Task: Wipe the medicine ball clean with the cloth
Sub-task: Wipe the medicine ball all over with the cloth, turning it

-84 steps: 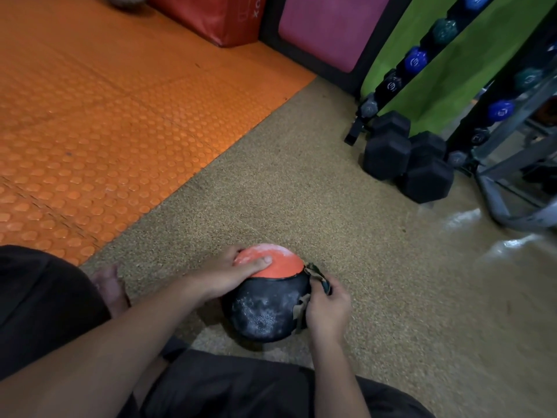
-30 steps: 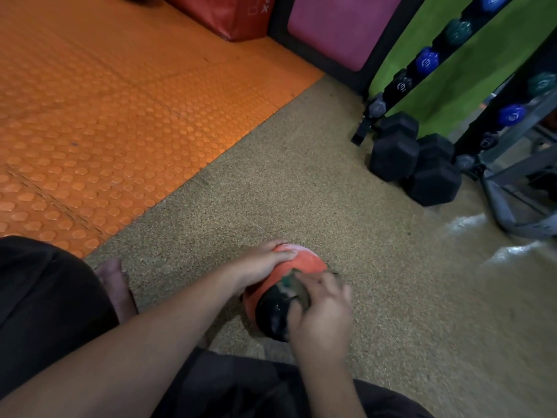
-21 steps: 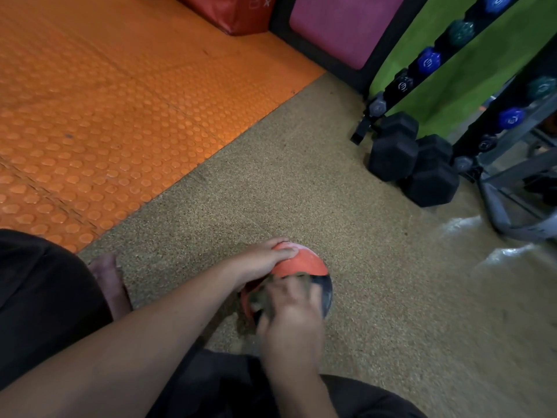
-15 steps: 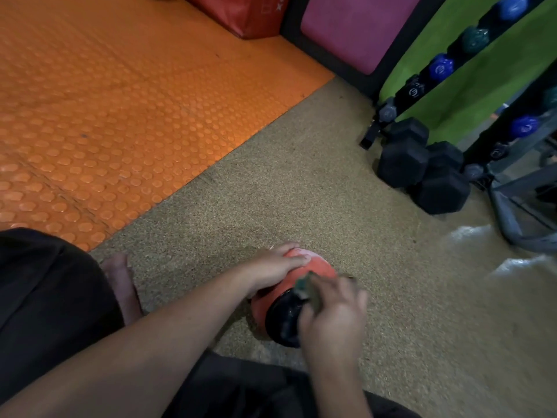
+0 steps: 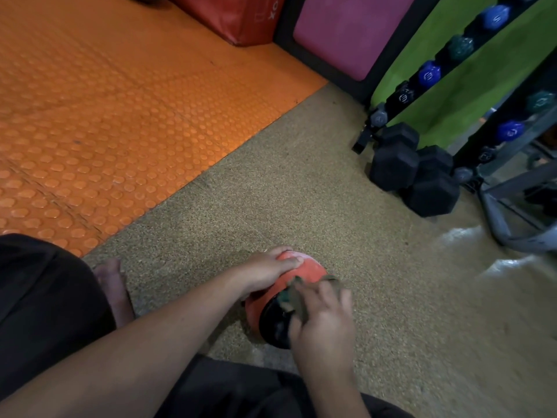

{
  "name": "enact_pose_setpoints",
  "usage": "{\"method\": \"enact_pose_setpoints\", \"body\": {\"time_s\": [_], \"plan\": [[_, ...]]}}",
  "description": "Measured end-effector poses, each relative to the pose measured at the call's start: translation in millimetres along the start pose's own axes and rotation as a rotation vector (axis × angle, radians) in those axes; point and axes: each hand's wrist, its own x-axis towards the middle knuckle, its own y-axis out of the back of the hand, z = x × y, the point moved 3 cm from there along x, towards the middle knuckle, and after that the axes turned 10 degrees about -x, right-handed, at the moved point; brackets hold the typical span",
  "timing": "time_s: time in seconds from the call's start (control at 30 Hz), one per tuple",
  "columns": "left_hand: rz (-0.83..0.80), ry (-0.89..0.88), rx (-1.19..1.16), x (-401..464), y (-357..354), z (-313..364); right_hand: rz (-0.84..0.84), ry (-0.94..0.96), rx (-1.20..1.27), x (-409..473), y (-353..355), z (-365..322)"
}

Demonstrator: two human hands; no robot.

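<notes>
An orange and black medicine ball (image 5: 310, 271) rests on the speckled tan floor in front of my legs. My left hand (image 5: 265, 271) lies flat on its upper left side, fingers spread over the orange part. My right hand (image 5: 324, 319) presses a crumpled grey-green cloth (image 5: 297, 295) against the ball's top and near side. The hand is motion-blurred and covers much of the black part.
Black hex dumbbells (image 5: 413, 173) lie on the floor at the right, below a rack of coloured dumbbells (image 5: 428, 73). A grey metal frame (image 5: 512, 218) stands far right. An orange studded mat (image 5: 105, 116) covers the left. My bare foot (image 5: 113, 285) rests left of the ball.
The ball has been turned, so more orange faces me than 2.8 s ago. My right hand with the cloth has rubbed back and forth over the ball. My left hand stays on top.
</notes>
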Motion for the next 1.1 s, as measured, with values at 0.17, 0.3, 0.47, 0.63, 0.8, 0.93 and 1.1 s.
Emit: {"method": "enact_pose_setpoints", "body": {"time_s": [0.17,0.3,0.47,0.63,0.8,0.93,1.1], "plan": [[0.013,0.027,0.009,-2.3,-0.9,2.4,0.055,-0.63,0.404,12.8,-12.5,60.5],[0.021,-0.007,-0.041,-0.8,0.7,1.4,0.084,-0.303,0.196,0.9,-4.7,14.2],[-0.002,-0.032,-0.066,-0.5,3.5,-1.6,0.022,0.113,-0.008,0.9,6.3,-20.5],[-0.094,-0.019,-0.055,-5.3,10.3,-1.4,0.044,-0.241,0.345,11.1,-5.4,29.5],[-0.22,0.013,-0.054,-11.7,32.6,-8.4,-0.112,-0.652,0.547,24.3,-33.6,67.1],[-0.256,0.043,-0.131,-12.5,41.3,-12.8,-0.119,-0.779,0.546,21.6,-47.6,69.5],[-0.272,0.041,-0.21,-9.8,43.8,-16.7,0.094,-0.339,0.361,6.3,-10.5,19.3]]}}
